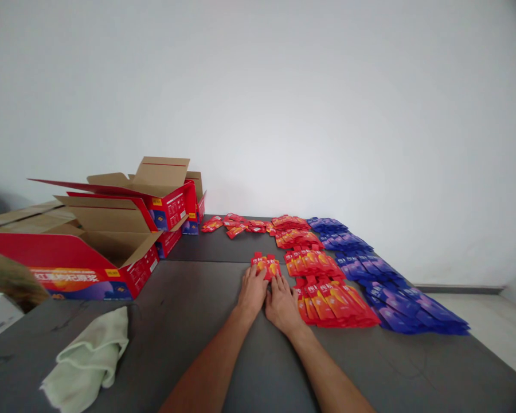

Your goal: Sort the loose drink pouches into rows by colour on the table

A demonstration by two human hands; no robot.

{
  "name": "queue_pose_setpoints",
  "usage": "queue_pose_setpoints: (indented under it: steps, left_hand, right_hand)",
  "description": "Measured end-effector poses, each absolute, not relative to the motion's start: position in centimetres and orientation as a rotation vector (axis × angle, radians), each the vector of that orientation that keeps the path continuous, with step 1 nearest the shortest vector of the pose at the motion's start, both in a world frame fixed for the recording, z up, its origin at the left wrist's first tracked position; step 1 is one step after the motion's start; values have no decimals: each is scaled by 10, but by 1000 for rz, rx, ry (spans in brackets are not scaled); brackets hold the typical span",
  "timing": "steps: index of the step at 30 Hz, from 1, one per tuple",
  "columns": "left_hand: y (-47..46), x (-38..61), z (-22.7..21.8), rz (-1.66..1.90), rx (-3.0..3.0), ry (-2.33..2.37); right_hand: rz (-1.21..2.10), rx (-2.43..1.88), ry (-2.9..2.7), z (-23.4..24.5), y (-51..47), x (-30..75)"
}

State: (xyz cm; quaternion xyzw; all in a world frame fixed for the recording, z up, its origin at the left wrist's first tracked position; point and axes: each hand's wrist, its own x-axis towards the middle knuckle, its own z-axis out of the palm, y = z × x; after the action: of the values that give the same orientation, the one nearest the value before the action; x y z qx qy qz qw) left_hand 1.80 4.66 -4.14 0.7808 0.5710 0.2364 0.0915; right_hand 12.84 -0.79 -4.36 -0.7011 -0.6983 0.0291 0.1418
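Two small red-and-orange pouches, partly overlapping, lie flat on the dark table in front of me with their capped ends pointing away. My left hand grips the near left edge of these pouches, its fingers bent over them. Close beside it, my right hand has its fingers on their near right edge. The fingers hide the lower parts of both pouches. Just right of my right hand is a fanned stack of red pouches, with another red stack behind it.
Rows of blue pouches run along the right table edge. Loose red pouches lie at the back. Open red cartons stand at the left, flaps raised. A crumpled pale green cloth lies front left. The white wall borders the table's far end.
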Motion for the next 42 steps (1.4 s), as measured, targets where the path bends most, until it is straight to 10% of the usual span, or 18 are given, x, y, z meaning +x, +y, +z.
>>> queue_pose_setpoints:
  steps: [42]
  left_hand:
    - [140, 0, 88, 347, 2123, 2030]
  right_hand:
    - [356, -2042, -2191, 81, 142, 137]
